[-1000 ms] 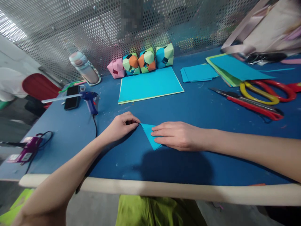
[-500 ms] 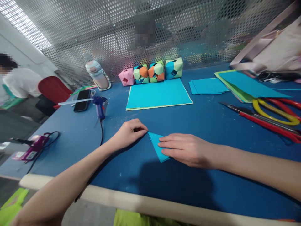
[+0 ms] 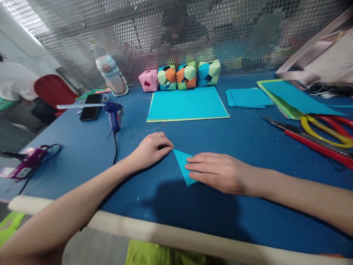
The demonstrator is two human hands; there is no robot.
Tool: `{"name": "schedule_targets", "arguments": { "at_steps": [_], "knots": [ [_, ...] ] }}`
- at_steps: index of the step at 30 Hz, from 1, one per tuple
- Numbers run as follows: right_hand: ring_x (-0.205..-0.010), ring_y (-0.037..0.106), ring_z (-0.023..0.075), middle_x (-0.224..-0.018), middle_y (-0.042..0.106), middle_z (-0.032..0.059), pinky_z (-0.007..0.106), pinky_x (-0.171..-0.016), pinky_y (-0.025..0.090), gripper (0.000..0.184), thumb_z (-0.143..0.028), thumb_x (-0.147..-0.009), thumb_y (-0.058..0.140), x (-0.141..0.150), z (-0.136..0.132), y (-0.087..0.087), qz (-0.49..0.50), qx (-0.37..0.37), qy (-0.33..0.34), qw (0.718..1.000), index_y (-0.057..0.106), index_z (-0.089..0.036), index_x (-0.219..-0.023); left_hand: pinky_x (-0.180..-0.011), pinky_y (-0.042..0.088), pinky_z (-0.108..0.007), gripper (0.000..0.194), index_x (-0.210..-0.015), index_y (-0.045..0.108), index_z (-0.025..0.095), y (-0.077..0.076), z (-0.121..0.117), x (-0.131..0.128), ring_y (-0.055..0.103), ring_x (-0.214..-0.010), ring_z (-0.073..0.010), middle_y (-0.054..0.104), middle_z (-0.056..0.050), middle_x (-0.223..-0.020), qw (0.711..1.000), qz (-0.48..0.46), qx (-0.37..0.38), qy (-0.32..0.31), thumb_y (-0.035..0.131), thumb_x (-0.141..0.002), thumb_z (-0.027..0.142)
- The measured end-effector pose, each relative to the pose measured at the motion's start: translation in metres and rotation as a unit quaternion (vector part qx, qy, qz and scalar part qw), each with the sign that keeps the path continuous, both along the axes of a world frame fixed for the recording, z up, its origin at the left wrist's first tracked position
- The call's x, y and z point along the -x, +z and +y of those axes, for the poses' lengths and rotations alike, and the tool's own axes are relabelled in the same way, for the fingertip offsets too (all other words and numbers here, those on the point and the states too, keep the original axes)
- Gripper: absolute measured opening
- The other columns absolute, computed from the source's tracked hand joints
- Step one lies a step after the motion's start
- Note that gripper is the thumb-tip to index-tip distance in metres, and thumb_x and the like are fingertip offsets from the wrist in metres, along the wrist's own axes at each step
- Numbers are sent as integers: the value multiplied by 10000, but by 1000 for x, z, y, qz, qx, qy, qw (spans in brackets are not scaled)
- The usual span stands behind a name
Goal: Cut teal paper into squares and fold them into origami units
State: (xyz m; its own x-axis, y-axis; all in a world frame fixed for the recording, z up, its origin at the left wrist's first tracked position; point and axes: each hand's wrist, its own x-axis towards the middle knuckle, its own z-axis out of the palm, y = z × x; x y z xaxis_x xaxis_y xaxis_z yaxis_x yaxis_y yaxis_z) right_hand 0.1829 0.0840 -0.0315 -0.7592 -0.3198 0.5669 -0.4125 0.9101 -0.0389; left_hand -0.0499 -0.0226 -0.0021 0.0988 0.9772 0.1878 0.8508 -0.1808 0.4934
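A small folded piece of blue paper lies on the blue table in front of me, its visible part tapering to a point. My left hand pinches that far left tip between thumb and fingers. Across the paper's right side rests my right hand, palm down with its fingers stretched out flat; it covers much of the sheet. Farther back lies a larger blue sheet on top of a pale green one. Several folded paper balls, among them a pink one, stand in a row behind it.
To the left are a glue gun with its cord, a phone, a bottle and a purple power strip. On the right lie blue paper squares, a red cutter and yellow-handled scissors. A person sits far left.
The view has shifted slightly, so the table items sit a little higher. Both hands keep nearly the same pose on the folded paper.
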Motion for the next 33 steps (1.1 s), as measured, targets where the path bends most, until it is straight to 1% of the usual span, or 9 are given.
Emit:
{"name": "schedule_targets", "arguments": {
  "at_steps": [4, 10, 15, 24, 27, 33],
  "knots": [
    [-1119, 623, 213, -1103, 710, 117, 401, -940, 526, 226, -146, -937, 461, 0, -1, -1, 4, 1, 0, 1000, 666, -139, -1032, -776, 458, -299, 143, -812, 684, 184, 2, 0, 0, 598, -810, -169, 652, -41, -804, 1000, -7, 5, -1, 548, -855, 195],
    [-1068, 649, 235, -1067, 722, 118, 409, -889, 546, 226, -154, -946, 457, 2, -3, -2, 21, 15, -5, 1000, 677, -115, -977, -767, 453, -290, 149, -821, 691, 172, 2, 0, 0, 591, -805, -167, 639, -42, -799, 1000, -8, 2, -1, 548, -856, 197],
    [-1070, 649, 224, -1074, 721, 110, 404, -891, 548, 224, -161, -946, 459, 1, -2, 2, 5, -6, -4, 1000, 673, -131, -1004, -761, 450, -287, 155, -825, 689, 172, 2, 0, 1, 588, -798, -161, 641, -43, -808, 1000, -8, -1, -9, 540, -861, 190],
    [-1086, 639, 215, -1088, 717, 105, 407, -903, 539, 226, -172, -947, 460, 0, -1, 0, -3, 0, -4, 1000, 674, -145, -1013, -756, 454, -275, 149, -829, 697, 164, 3, 0, 1, 594, -791, -150, 642, -36, -803, 1000, -9, -4, -17, 555, -858, 203],
    [-1075, 644, 230, -1079, 719, 112, 417, -892, 542, 214, -167, -939, 474, 0, -1, 0, 1, 8, -2, 1000, 676, -131, -1000, -758, 458, -277, 149, -829, 700, 153, 4, 1, 1, 597, -790, -150, 646, -42, -799, 1000, -12, -9, -22, 561, -856, 201],
    [-1043, 656, 226, -1067, 724, 106, 407, -877, 550, 219, -177, -941, 473, 1, -1, 1, -1, 5, -5, 1000, 679, -129, -999, -746, 460, -273, 148, -832, 702, 155, 3, 0, 1, 599, -786, -149, 646, -39, -796, 1000, -8, -12, -22, 562, -857, 195]
  ]
}}
